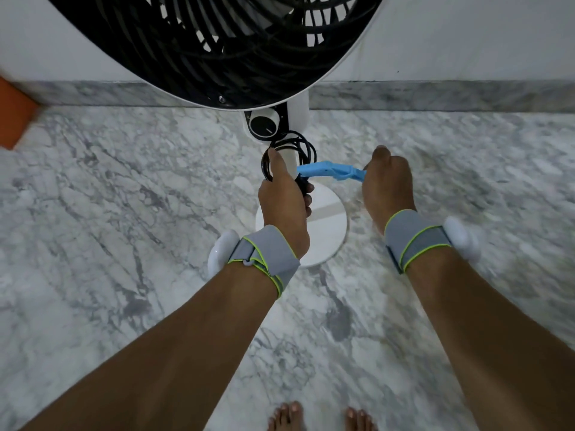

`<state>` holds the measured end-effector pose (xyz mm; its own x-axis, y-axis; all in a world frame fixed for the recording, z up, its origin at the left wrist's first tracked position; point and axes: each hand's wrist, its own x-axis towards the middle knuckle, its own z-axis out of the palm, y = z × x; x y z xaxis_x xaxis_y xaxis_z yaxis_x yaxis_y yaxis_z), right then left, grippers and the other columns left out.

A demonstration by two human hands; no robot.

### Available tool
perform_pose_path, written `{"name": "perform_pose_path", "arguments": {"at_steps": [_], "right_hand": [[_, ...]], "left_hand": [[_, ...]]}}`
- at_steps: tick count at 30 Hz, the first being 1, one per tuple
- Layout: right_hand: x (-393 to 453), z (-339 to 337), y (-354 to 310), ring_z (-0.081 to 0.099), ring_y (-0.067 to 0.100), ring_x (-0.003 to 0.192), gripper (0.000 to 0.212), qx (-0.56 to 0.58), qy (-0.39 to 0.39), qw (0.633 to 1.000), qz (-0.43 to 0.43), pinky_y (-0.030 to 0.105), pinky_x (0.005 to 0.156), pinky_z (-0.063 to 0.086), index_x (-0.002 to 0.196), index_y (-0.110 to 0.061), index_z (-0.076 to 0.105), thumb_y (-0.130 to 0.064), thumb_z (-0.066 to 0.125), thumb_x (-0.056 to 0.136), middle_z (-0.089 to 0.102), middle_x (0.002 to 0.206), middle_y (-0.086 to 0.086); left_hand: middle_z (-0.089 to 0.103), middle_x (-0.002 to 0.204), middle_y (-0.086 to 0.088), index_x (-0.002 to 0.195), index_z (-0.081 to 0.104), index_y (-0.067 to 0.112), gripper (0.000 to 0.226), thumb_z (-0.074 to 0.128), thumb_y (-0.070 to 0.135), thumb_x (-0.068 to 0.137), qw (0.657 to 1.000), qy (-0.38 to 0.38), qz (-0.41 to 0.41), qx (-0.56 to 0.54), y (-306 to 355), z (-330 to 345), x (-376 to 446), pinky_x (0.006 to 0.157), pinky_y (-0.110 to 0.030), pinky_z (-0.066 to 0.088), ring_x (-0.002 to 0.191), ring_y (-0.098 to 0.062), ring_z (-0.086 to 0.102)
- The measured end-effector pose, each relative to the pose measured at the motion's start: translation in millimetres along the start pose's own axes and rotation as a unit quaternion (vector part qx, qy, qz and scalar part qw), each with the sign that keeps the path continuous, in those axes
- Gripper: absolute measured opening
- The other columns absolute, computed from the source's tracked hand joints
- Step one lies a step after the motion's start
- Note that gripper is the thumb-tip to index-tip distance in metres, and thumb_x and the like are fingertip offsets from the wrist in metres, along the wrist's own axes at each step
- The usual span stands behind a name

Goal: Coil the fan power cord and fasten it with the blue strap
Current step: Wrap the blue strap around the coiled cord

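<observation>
Marble floor (124,213), grey-veined, runs to a matching skirting and a pale wall; an orange shape (14,113) sits at the left edge. Pedestal fan (217,42) stands close in front, black grille filling the top of the view, speed dial (264,124) just below it, round white base (329,209) on the floor between the forearms.

Power cord (306,147): black, gathered in several loops against the white pole, just under the dial. Left hand (283,197) is closed around the bundle, thumb laid up along the loops, fingers curled under and pressed together. Right hand (387,178) is closed in a fist, pinching the far end of the blue strap (329,172), which stretches taut from the bundle out to the right.

Judgement: fastening is in hand; coiling looks done. To do it well:
- keep the left grip firm so no loop slips out
- hold tension on the strap while carrying it round the middle of the bundle
- lay the free end flat onto itself, not twisted
- press it down before releasing either hand

Hard to make out:
- strap's near end, behind the left hand; whether it is wrapped yet, cannot tell
- fastener type unclear
- plug not visible
- count of loops uncertain, they overlap
- whether the loops go round the pole or lie beside it, cannot tell
- right fingertips hidden by the hand's back
- 2 bare feet cut off at the bottom edge
</observation>
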<state>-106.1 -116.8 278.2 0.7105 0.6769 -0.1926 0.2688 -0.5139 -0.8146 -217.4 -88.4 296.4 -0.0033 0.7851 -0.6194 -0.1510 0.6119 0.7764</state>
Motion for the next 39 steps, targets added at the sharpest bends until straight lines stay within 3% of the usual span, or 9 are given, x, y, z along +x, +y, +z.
{"name": "perform_pose_path", "arguments": {"at_steps": [4, 10, 14, 18, 21, 25, 28, 31, 39], "right_hand": [[17, 0, 0, 0.057, 0.039, 0.101, 0.049, 0.068, 0.048, 0.995, 0.053, 0.039, 0.080, 0.042, 0.096, 0.007, 0.059, -0.030, 0.027, 0.102, 0.061, 0.111, 0.030], [30, -5, 19, 0.048, 0.025, 0.078, 0.048, 0.032, 0.072, 0.996, 0.051, 0.026, 0.063, 0.028, 0.082, -0.001, 0.050, -0.036, 0.024, 0.103, 0.052, 0.085, 0.014], [32, 1, 19, 0.048, 0.024, 0.071, 0.051, 0.049, 0.074, 0.995, 0.044, 0.026, 0.064, 0.030, 0.069, -0.007, 0.046, -0.037, 0.024, 0.103, 0.051, 0.076, 0.009], [32, 11, 12, 0.040, 0.011, 0.053, 0.052, 0.083, 0.088, 0.992, 0.046, 0.026, 0.051, 0.024, 0.063, -0.008, 0.042, -0.036, 0.024, 0.103, 0.043, 0.061, -0.001], [34, 14, 12, 0.038, 0.011, 0.051, 0.053, 0.107, 0.104, 0.986, 0.073, 0.027, 0.049, 0.030, 0.059, -0.011, 0.036, -0.037, 0.023, 0.103, 0.042, 0.060, -0.001], [35, 20, 11, 0.035, 0.011, 0.048, 0.054, 0.125, 0.109, 0.983, 0.074, 0.021, 0.040, 0.030, 0.055, -0.012, 0.032, -0.038, 0.024, 0.103, 0.039, 0.056, -0.001], [39, 24, 9, 0.036, 0.012, 0.048, 0.055, 0.122, 0.107, 0.984, 0.079, 0.025, 0.040, 0.026, 0.055, -0.012, 0.032, -0.039, 0.023, 0.102, 0.040, 0.057, -0.001], [43, 24, 9, 0.038, 0.011, 0.049, 0.057, 0.114, 0.107, 0.985, 0.074, 0.013, 0.038, 0.032, 0.055, -0.011, 0.036, -0.039, 0.022, 0.102, 0.043, 0.057, 0.000], [41, 26, 5, 0.036, 0.010, 0.049, 0.055, 0.107, 0.120, 0.982, 0.095, 0.016, 0.038, 0.030, 0.055, -0.011, 0.032, -0.036, 0.021, 0.103, 0.040, 0.058, -0.001]], "left_hand": [[0.054, 0.060, -0.001, 0.100, 0.056, 0.011, 0.047, 0.038, 0.054, 0.096, 1.000, 0.017, -0.003, 0.003, -3, 0, 2, 0.036, -0.013, 0.029, 0.040, -0.009, 0.040], [0.052, 0.059, -0.001, 0.086, 0.053, 0.013, 0.036, 0.052, 0.048, 0.092, 1.000, 0.010, 0.016, 0.000, -4, 0, 2, 0.035, -0.013, 0.028, 0.039, -0.009, 0.038], [0.051, 0.061, 0.000, 0.097, 0.047, 0.011, 0.043, 0.073, 0.039, 0.080, 0.999, -0.018, 0.020, 0.020, -7, 2, 0, 0.037, -0.016, 0.031, 0.043, -0.010, 0.039], [0.052, 0.059, 0.000, 0.098, 0.055, 0.008, 0.035, 0.069, 0.037, 0.084, 1.000, -0.028, 0.007, -0.008, -6, 2, -1, 0.036, -0.015, 0.031, 0.040, -0.007, 0.038], [0.052, 0.057, -0.001, 0.083, 0.055, 0.010, 0.025, 0.066, 0.032, 0.088, 0.999, -0.036, -0.010, -0.034, -4, 2, -2, 0.035, -0.014, 0.028, 0.038, -0.007, 0.036], [0.052, 0.061, -0.001, 0.089, 0.054, 0.010, 0.021, 0.063, 0.029, 0.090, 0.999, -0.032, -0.017, -0.019, -6, 2, -2, 0.035, -0.013, 0.027, 0.037, -0.008, 0.035], [0.053, 0.062, -0.002, 0.094, 0.051, 0.008, 0.022, 0.061, 0.028, 0.091, 1.000, -0.021, -0.011, 0.005, -5, 0, 1, 0.035, -0.013, 0.026, 0.037, -0.009, 0.035], [0.053, 0.063, -0.003, 0.096, 0.048, 0.010, 0.020, 0.059, 0.026, 0.092, 0.999, -0.029, 0.005, 0.016, -4, 0, 3, 0.035, -0.012, 0.026, 0.036, -0.010, 0.034], [0.052, 0.059, -0.004, 0.097, 0.044, 0.012, 0.018, 0.058, 0.023, 0.092, 0.998, -0.045, 0.014, -0.033, -9, 0, 1, 0.036, -0.013, 0.025, 0.036, -0.011, 0.031]]}}
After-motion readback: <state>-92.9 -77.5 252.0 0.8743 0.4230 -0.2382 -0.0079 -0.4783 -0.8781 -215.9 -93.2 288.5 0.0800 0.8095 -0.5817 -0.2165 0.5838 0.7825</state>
